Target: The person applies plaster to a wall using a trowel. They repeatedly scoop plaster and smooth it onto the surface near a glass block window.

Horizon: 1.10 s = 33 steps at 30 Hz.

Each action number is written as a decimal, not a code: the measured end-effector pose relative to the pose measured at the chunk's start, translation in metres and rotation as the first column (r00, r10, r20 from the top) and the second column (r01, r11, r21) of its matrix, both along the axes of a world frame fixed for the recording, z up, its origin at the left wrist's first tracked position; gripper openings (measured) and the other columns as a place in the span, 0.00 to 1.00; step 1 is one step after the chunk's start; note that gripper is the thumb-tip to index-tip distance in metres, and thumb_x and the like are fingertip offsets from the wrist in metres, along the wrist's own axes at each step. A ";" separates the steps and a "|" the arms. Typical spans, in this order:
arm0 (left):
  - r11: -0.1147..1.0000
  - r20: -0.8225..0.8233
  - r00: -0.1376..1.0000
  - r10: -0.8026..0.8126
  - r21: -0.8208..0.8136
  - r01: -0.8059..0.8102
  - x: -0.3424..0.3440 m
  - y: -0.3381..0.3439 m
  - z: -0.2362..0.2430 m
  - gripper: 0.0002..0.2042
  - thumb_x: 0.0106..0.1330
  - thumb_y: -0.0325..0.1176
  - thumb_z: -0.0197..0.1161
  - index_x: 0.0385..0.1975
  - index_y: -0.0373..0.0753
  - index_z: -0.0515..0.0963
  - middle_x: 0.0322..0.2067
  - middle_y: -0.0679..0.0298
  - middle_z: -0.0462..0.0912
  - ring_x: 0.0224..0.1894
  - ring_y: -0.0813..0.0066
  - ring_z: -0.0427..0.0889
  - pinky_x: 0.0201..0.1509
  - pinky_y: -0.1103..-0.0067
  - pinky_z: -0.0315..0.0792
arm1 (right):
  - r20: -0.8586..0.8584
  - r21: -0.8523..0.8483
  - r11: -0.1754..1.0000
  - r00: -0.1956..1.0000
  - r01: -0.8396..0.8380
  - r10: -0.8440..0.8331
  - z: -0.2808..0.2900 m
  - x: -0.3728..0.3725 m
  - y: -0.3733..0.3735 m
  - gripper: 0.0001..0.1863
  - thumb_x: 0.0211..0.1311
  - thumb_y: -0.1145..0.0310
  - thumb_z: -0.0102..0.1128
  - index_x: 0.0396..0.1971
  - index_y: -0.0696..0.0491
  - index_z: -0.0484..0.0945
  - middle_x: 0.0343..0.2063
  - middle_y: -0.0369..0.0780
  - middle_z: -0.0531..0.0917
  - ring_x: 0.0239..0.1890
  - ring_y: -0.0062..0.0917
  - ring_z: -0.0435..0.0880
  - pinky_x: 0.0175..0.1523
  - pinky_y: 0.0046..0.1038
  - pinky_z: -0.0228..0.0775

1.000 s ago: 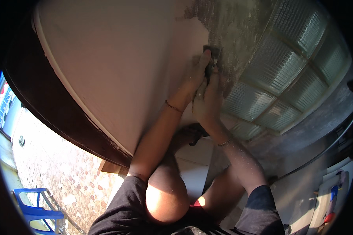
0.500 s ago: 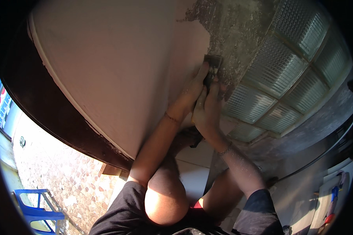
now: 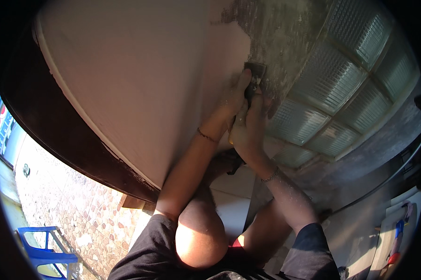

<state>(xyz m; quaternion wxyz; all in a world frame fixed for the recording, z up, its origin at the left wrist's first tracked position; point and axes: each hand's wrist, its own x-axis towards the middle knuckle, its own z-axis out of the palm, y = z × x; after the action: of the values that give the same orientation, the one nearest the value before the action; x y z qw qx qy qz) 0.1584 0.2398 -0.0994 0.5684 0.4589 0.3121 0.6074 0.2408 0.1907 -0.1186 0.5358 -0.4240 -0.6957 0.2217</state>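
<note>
My two hands are closed together on a scraper (image 3: 255, 70), its wide dark blade pressed flat against the wall. My left hand (image 3: 233, 99) lies nearer the blade, its thumb stretched up along the tool. Just below and to the right, my right hand (image 3: 247, 127) wraps the handle, of which a bit of yellow shows by the palm. The blade sits where the smooth pinkish paint (image 3: 226, 51) meets the rough, bare grey patch (image 3: 285, 42). Most of the handle is hidden by my fingers.
Ribbed glass blocks (image 3: 332, 81) fill the wall at right. On the left runs a dark brown frame edge (image 3: 79, 149). A blue plastic chair (image 3: 47, 254) stands at lower left on stone-patterned paving (image 3: 93, 210). A cable (image 3: 383, 189) curves along the right.
The scraper's blade has tilted slightly and shifted a touch to the right and up. Both hands keep their hold, and my left knee has moved slightly right.
</note>
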 end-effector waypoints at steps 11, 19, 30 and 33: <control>0.999 0.047 0.999 0.004 0.037 -0.005 0.001 0.007 -0.002 0.20 0.76 0.47 0.50 0.38 0.33 0.75 0.32 0.59 0.81 0.32 0.73 0.79 0.40 0.74 0.75 | 0.079 0.254 0.964 0.992 0.077 -0.100 -0.005 0.000 0.010 0.23 0.74 0.69 0.40 0.63 0.65 0.55 0.37 0.56 0.82 0.37 0.51 0.84 0.42 0.45 0.76; 0.999 -0.031 0.999 0.008 -0.036 -0.009 0.000 0.009 -0.001 0.20 0.77 0.46 0.48 0.36 0.33 0.76 0.33 0.59 0.81 0.32 0.74 0.79 0.41 0.75 0.75 | 0.011 -0.057 0.998 1.000 0.026 -0.025 -0.003 0.003 0.007 0.21 0.75 0.70 0.38 0.62 0.63 0.60 0.36 0.51 0.80 0.32 0.39 0.83 0.40 0.37 0.74; 0.999 -0.014 1.000 0.026 0.039 -0.025 0.001 0.001 0.013 0.22 0.77 0.52 0.47 0.35 0.37 0.74 0.26 0.54 0.85 0.13 0.79 0.71 0.20 0.82 0.69 | 0.065 -0.024 0.999 0.997 0.032 -0.031 0.005 0.005 0.007 0.23 0.73 0.67 0.42 0.61 0.66 0.58 0.40 0.59 0.79 0.39 0.52 0.83 0.43 0.46 0.74; 0.998 0.009 0.999 0.033 0.055 -0.034 0.003 -0.003 0.017 0.22 0.77 0.50 0.48 0.33 0.35 0.74 0.26 0.59 0.81 0.22 0.75 0.77 0.30 0.79 0.73 | 0.101 0.064 0.993 0.989 0.101 -0.107 0.002 0.003 0.014 0.23 0.73 0.67 0.43 0.61 0.66 0.59 0.40 0.59 0.79 0.40 0.53 0.83 0.43 0.46 0.74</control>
<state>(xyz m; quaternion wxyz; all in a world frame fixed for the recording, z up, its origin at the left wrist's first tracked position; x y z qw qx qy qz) 0.1610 0.2373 -0.0828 0.5463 0.4668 0.3007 0.6271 0.2439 0.2048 -0.1167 0.5218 -0.4549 -0.7057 0.1506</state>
